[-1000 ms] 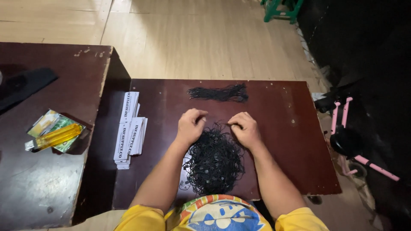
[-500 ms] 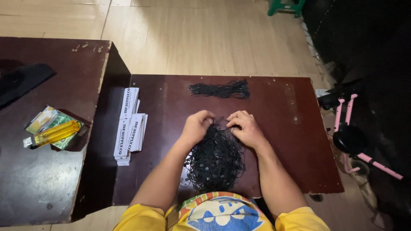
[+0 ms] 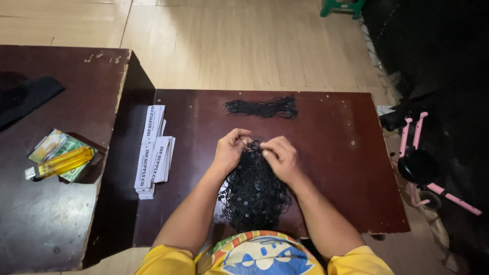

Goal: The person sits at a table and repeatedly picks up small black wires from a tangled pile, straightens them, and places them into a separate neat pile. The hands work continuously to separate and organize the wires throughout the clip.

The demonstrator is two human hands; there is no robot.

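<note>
**Fingers pinched into the black tangle**

My fingers [image 3: 243, 136] are curled in tight at the far edge of the tangled black cord pile [image 3: 253, 191], and I've got both sets working the same spot. My left hand [image 3: 230, 149] is bent at the knuckles, fingertips pinched down on strands right at the top of the heap. My right hand [image 3: 279, 155] sits just beside it, nearly touching, its fingers folded closed on the cords as well; exactly which strand each one has, I can't tell, the stuff is too fine and dark.

The pile lies on the dark red-brown tabletop [image 3: 346, 168], near my edge, between my forearms, spreading back toward my yellow shirt [image 3: 260, 259]. Small pale tags dot the tangle.

Farther out, well apart from my hands, a neater bundle of black cords [image 3: 263, 107] lies stretched sideways along the far part of the tabletop. Off to my left, at the tabletop's edge, sits a stack of white printed cards [image 3: 154, 150], fanned slightly.

On the neighbouring dark table [image 3: 51, 224] to my left, a yellow lighter [image 3: 63, 162] rests on top of some green packets [image 3: 53, 149]. To my right, on the floor, there's a pink-framed object with a black wheel [image 3: 418, 164].
</note>
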